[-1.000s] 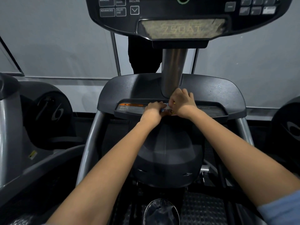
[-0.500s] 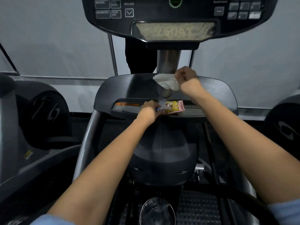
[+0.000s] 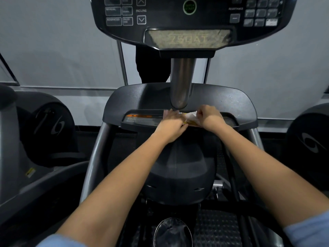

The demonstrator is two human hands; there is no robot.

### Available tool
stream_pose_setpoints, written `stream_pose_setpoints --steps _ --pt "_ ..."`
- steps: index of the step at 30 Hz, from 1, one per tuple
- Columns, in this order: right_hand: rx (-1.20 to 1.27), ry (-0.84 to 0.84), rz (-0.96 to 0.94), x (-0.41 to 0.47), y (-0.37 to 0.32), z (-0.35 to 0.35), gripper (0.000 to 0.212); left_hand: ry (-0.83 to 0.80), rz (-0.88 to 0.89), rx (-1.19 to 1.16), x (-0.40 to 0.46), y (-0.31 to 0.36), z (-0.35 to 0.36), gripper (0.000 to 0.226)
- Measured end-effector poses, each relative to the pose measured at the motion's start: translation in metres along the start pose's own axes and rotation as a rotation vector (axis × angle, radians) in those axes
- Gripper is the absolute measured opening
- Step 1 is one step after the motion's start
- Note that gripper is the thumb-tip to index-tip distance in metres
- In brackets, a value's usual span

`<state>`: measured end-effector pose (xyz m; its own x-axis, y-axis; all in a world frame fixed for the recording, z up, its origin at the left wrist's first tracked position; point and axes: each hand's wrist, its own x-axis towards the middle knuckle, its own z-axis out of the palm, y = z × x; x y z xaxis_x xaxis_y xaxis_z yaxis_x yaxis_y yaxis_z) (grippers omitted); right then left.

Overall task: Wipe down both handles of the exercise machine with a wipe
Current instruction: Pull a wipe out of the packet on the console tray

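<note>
A crumpled white wet wipe (image 3: 191, 115) sits in the middle of the picture, on the dark tray shelf (image 3: 236, 107) of the black exercise machine. The right hand (image 3: 208, 116) pinches the wipe with bent fingers and thumb. Just below the wipe is a small yellow and pink wipe packet (image 3: 190, 122) lying on the shelf. Most of the packet is hidden by the hands. The left hand (image 3: 172, 123) lies on the packet with its fingers pointing forward and fairly straight, pressing down on it. The two hands are very close, almost touching.

Both bare arms reach forward from the bottom of the picture, and a bit of light blue sleeve (image 3: 308, 230) shows at the lower right.

An orange and white warning sticker (image 3: 140, 117) is stuck on the shelf, left of the hands. A shiny silver post (image 3: 182, 81) rises from behind the hands to the big black control panel (image 3: 190, 16) with its buttons and a round green button (image 3: 189, 6). Two grey metal bars, one on the left (image 3: 96, 157) and one on the right (image 3: 256, 138), slope down from the shelf. A round black cup holder (image 3: 173, 232) is at the bottom. More dark machines stand on both sides, in front of a grey wall (image 3: 53, 41).
</note>
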<state>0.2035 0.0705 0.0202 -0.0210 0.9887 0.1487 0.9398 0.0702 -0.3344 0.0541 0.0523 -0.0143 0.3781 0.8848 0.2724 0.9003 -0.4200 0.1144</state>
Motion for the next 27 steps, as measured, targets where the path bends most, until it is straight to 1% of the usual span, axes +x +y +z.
stream_pose_setpoints --steps 2,5,9,13,16,18,20,22,25,27 --pt "-0.025 -0.006 0.003 0.001 0.001 0.003 0.020 -0.024 -0.008 -0.001 -0.003 -0.002 0.002 0.037" --pt "-0.078 -0.006 0.002 0.002 0.000 0.005 0.023 -0.015 -0.032 -0.081 -0.012 -0.006 0.002 0.037" --pt "-0.180 -0.013 -0.008 0.001 -0.004 0.005 0.024 0.045 -0.112 -0.145 -0.020 -0.012 0.000 0.033" --pt "-0.146 -0.031 0.011 -0.001 -0.006 0.000 0.027 0.010 -0.117 -0.141 -0.020 -0.013 -0.006 0.034" --pt "-0.020 0.027 0.011 -0.008 -0.005 -0.015 0.019 0.098 -0.085 -0.311 -0.021 -0.009 -0.018 0.036" --pt "0.169 0.093 -0.080 -0.013 -0.006 -0.027 0.017 0.186 -0.087 -0.476 -0.022 -0.008 -0.030 0.034" --pt "0.376 0.131 -0.167 -0.022 -0.013 -0.041 0.019 0.232 -0.115 -0.604 -0.025 -0.005 -0.042 0.033" --pt "0.530 0.116 -0.218 -0.038 -0.026 -0.058 0.015 0.218 -0.162 -0.716 -0.034 0.001 -0.054 0.037" --pt "0.696 0.014 -0.254 -0.072 -0.044 -0.081 0.022 0.183 -0.179 -0.865 -0.057 0.016 -0.075 0.039" --pt "0.739 -0.020 -0.253 -0.099 -0.052 -0.091 0.022 0.230 -0.152 -0.916 -0.080 0.027 -0.091 0.030"
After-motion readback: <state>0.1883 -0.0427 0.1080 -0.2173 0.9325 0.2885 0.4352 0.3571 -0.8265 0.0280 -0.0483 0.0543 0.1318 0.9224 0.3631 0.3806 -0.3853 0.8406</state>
